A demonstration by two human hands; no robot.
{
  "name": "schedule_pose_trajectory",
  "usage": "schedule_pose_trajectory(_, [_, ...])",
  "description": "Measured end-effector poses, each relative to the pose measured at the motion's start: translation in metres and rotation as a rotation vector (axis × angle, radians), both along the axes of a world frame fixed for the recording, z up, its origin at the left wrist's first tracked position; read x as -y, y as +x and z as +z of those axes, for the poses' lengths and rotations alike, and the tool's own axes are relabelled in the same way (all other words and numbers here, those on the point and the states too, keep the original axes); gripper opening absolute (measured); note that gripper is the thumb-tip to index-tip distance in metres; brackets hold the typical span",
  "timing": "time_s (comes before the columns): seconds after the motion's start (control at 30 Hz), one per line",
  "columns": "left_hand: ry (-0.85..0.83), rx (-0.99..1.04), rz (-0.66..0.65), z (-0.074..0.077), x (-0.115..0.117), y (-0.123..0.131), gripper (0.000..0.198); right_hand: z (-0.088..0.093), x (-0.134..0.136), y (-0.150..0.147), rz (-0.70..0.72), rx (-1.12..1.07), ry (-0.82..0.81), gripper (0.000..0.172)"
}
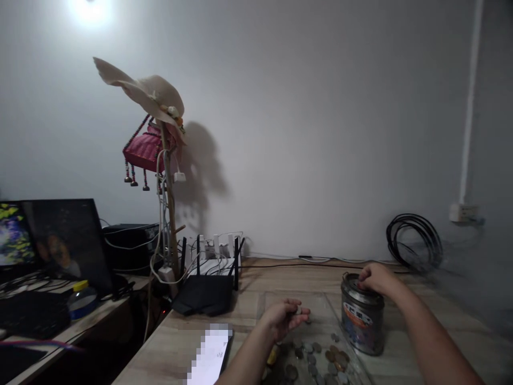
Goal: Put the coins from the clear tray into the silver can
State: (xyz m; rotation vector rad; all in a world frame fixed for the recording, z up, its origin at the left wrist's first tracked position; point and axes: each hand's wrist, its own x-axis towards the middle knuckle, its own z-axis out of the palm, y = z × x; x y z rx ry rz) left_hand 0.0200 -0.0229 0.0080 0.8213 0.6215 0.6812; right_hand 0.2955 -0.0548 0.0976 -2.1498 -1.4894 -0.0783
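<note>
My left hand [284,320] is turned palm up over a clear plastic sheet or tray, its fingers partly curled. A silvery coin [298,310] rests in those fingers; others may be hidden in the palm. Over at the right, my right hand [374,279] is closed with its fingertips down at the top of a metal tin [363,321]. Whatever those fingertips pinch is hidden. Between my forearms, several loose coins [312,359], silver and copper-coloured, are spread on the clear plastic [316,299]. Something yellow [273,355] shows beside my left wrist.
A lit phone [210,355] lies left of my left forearm. Behind it sit a black router [204,294] and tangled white cables. A wooden stand carries a hat [156,93] and pink bag [144,149]. Coiled black cable [414,240] leans on the wall. Monitors [68,240] stand far left.
</note>
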Motion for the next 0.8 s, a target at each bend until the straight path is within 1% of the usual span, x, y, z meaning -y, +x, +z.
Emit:
schedule_pose_trajectory(0.17, [0.002, 0.009, -0.001, 0.001, 0.002, -0.001, 0.031, 0.003, 0.004, -0.005, -0.003, 0.011, -0.099, 0.008])
schedule_pose_trajectory(0.23, [0.004, 0.012, 0.002, 0.000, 0.001, 0.000, 0.032, 0.008, 0.011, -0.012, -0.025, 0.057, -0.085, 0.011])
schedule_pose_trajectory(0.27, [0.003, 0.012, 0.007, -0.001, 0.000, 0.001, 0.033, 0.012, 0.015, -0.017, -0.037, 0.097, -0.035, 0.014])
schedule_pose_trajectory(0.33, [-0.002, 0.010, 0.018, -0.002, -0.002, 0.002, 0.033, 0.017, 0.023, -0.034, -0.039, 0.193, 0.161, 0.020])
schedule_pose_trajectory(0.4, [-0.001, 0.009, 0.032, -0.003, -0.003, 0.002, 0.033, 0.017, 0.027, -0.058, 0.048, 0.236, 0.370, 0.024])
schedule_pose_trajectory(0.43, [0.002, 0.008, 0.041, -0.002, -0.003, 0.002, 0.034, 0.013, 0.026, -0.072, 0.136, 0.222, 0.420, 0.025])
schedule_pose_trajectory(0.47, [0.009, 0.012, 0.050, -0.002, -0.003, 0.002, 0.035, 0.007, 0.024, -0.087, 0.246, 0.176, 0.417, 0.026])
schedule_pose_trajectory(0.5, [0.017, 0.018, 0.058, -0.002, -0.003, 0.001, 0.035, -0.002, 0.020, -0.101, 0.361, 0.110, 0.372, 0.026])
schedule_pose_trajectory(0.53, [0.024, 0.027, 0.066, -0.001, -0.003, 0.001, 0.035, -0.014, 0.015, -0.114, 0.474, 0.054, 0.289, 0.025])
schedule_pose_trajectory(0.57, [0.027, 0.038, 0.068, -0.001, -0.003, 0.001, 0.034, -0.027, 0.009, -0.125, 0.536, -0.006, 0.231, 0.025])
schedule_pose_trajectory(0.63, [0.015, 0.063, 0.056, -0.002, -0.003, 0.002, 0.028, -0.053, -0.002, -0.139, 0.620, -0.112, 0.117, 0.026])
schedule_pose_trajectory(0.7, [-0.029, 0.070, 0.016, -0.003, -0.003, 0.003, 0.023, -0.073, -0.009, -0.145, 0.651, -0.156, 0.035, 0.023])
schedule_pose_trajectory(0.73, [-0.056, 0.070, -0.014, -0.003, -0.003, 0.004, 0.023, -0.078, -0.009, -0.146, 0.654, -0.151, 0.020, 0.020])
schedule_pose_trajectory(0.8, [-0.099, 0.067, -0.066, -0.003, -0.003, 0.003, 0.025, -0.077, -0.004, -0.143, 0.627, -0.108, 0.059, 0.016])
